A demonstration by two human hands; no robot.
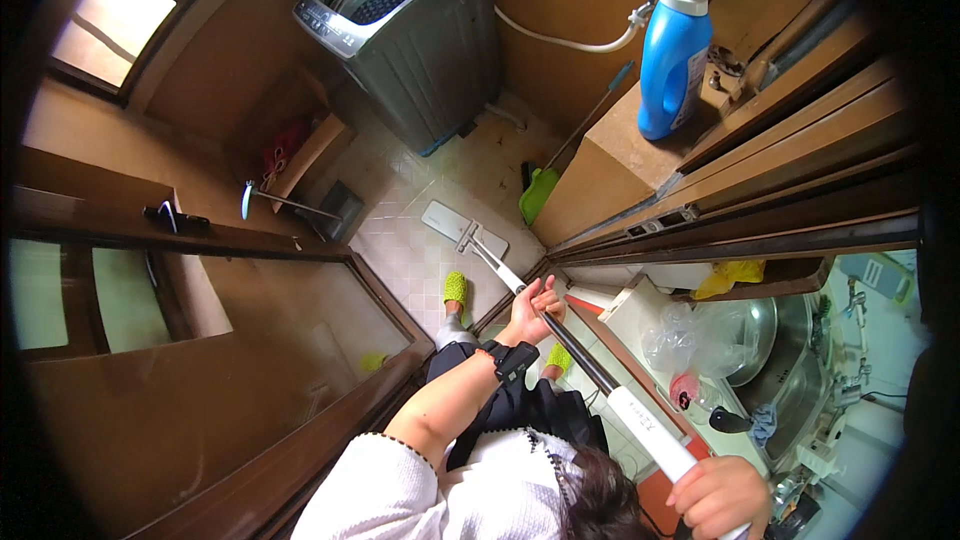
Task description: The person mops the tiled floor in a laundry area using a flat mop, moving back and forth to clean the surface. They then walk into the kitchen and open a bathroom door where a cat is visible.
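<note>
A flat mop with a white rectangular head (448,222) lies against the pale tiled floor, past the doorway sill. Its pole slants down to the lower right, with a black middle section (581,356) and a thick white handle (646,427) that bears writing. My left hand (534,309), a black device on its wrist, holds the pole partway along, palm turned up and fingers loosely curled. Around the top end of the handle wraps my right hand (721,496). My feet wear green slippers (454,289), one on each side of the sill.
A grey top-loading washing machine (420,52) stands open ahead. A blue detergent bottle (675,60) is on a ledge at right, above a green dustpan (537,195). A black long-handled dustpan (341,210) rests left. A glass-paned door (225,382) flanks me; a sink (795,382) lies right.
</note>
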